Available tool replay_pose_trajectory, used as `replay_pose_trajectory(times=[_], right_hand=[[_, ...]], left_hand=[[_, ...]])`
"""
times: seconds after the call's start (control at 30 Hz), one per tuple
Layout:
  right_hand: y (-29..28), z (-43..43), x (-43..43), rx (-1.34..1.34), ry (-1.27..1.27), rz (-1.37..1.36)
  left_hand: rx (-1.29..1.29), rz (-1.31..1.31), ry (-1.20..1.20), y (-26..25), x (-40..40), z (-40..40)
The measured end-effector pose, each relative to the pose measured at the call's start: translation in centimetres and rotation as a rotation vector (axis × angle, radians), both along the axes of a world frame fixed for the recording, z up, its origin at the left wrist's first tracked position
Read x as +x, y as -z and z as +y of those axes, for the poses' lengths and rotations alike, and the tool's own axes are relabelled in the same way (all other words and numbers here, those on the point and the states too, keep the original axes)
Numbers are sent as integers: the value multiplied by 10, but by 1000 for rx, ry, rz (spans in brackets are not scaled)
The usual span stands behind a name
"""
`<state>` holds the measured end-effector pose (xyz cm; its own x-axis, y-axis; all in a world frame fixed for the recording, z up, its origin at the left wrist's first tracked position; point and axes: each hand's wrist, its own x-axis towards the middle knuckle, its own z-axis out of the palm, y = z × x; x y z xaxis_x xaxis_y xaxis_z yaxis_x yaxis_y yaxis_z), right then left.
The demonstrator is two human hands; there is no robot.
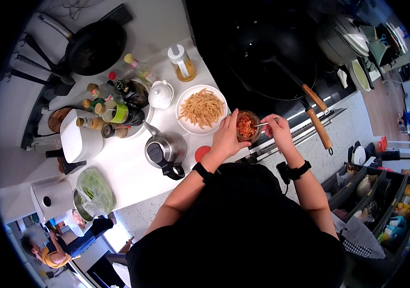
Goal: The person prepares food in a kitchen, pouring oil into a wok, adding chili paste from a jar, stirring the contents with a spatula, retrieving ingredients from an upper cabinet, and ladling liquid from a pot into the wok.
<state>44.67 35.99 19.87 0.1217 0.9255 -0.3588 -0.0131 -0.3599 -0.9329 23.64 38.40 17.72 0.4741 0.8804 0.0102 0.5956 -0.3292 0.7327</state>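
My left hand (pixel 229 136) grips the side of an open glass jar (pixel 247 138) filled with chopped red chili sauce (pixel 245 126). With its fingers closed on the handle of a metal spoon (pixel 267 123), my right hand (pixel 278 132) holds it in the jar, its bowl end in the sauce. Left of the jar, a white plate (pixel 186 129) bears a heap of pale brown strips of food (pixel 201 108). A red lid (pixel 201 153) lies on the counter beside my left wrist. Beyond the jar, a black wok (pixel 262 86) sits on the stove with a wooden-handled utensil (pixel 313 96) in it.
A steel kettle (pixel 169 147), white lidded pot (pixel 160 95), oil jug (pixel 182 66) and several bottles (pixel 116 112) crowd the counter at left. Another wooden-handled utensil (pixel 319 129) juts over the stove's front edge. A bagged green vegetable (pixel 95 192) lies lower left. A person (pixel 55 252) is in the background.
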Motion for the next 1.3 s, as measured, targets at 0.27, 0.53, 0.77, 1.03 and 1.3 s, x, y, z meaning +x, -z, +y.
replay_pose_trajectory(times=[0.27,0.53,0.77,1.03,1.3], right_hand=[[2,17,17,52,-37,63],[-6,23,27,71,-71,78],[-28,29,39,52,-50,152],[-69,62,74,86,130,358],[-15,130,102,216,24,-241]], left_hand=[[12,5,-63,-2,12,5],[4,39,-128,-6,22,2],[-14,0,-126,-1,19,0],[-32,-67,-172,-18,-27,-29],[-80,-33,-303,-35,-67,-69]])
